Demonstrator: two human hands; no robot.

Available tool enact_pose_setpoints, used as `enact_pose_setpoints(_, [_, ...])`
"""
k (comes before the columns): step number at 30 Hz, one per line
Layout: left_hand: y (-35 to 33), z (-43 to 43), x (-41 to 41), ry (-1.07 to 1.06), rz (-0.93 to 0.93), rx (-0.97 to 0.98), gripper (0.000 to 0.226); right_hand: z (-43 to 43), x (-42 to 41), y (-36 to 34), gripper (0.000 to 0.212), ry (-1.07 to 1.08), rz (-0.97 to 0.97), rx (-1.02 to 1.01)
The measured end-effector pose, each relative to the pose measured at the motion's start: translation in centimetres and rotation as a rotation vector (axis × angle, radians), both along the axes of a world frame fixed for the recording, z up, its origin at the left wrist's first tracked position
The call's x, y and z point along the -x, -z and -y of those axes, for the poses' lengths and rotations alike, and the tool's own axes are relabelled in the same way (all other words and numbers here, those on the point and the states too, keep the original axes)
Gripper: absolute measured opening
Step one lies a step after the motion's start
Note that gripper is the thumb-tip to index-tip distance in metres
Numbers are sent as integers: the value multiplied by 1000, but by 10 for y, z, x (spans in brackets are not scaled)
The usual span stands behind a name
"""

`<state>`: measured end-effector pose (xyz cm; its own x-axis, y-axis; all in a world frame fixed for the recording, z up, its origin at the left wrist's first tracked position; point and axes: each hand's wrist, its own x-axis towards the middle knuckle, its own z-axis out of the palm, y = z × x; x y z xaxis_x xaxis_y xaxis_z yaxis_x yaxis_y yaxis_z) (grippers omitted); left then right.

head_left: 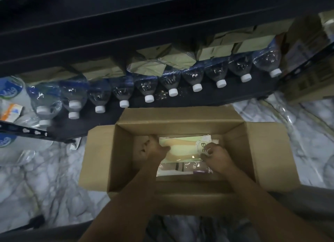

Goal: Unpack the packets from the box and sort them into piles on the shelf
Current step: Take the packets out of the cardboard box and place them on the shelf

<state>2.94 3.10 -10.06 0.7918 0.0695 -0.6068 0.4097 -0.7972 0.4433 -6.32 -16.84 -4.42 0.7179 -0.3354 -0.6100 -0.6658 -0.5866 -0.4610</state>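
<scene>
An open cardboard box (180, 126) sits on the floor with its flaps spread. Inside lie clear-wrapped packets: a pale green one (182, 147) on top and another with a dark stripe (180, 167) nearer to me. Both my arms reach down into the box. My left hand (153, 149) grips the left end of the green packet, fingers curled over its edge. My right hand (216, 156) pinches its right end beside a round white label. The dark shelf (226, 91) runs just beyond the box.
A row of several water bottles (124, 93) with white caps lies on the dark shelf, with tan paper packets (150, 64) stacked behind them. More bottles crowd the left. A cardboard carton (307, 86) stands at the right. The floor is white marble.
</scene>
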Motion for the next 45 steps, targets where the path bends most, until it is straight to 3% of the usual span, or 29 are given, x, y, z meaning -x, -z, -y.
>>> enact_pose_setpoints(4, [-9,-13,0,-14,-61,173,42,4,3,-7,27,49,-8,-34])
enact_pose_setpoints(8, [-29,-39,4,150,14,313,49,9,5,-16,20,64,3,-38])
enact_pose_setpoints(11, [-42,-56,7,456,25,259,38,11,6,-21,17,93,14,-52])
enact_pose_setpoints(17, [-40,-49,18,767,30,-97,75,12,10,-25,20,85,37,-33])
enact_pose_setpoints(21, [-29,-42,19,887,120,-265,75,13,8,-22,17,108,46,-33])
enact_pose_setpoints(28, [-24,-34,16,995,140,-399,83,11,1,-21,19,125,76,-13])
enact_pose_setpoints(34, [-30,-32,16,829,75,-135,52,10,0,-25,19,137,79,-29])
enact_pose_setpoints(39, [-54,-36,18,815,-37,55,30,12,-2,-32,17,160,116,-32])
enact_pose_setpoints(45, [-129,-54,20,781,83,103,13,14,-6,-39,27,113,154,-12])
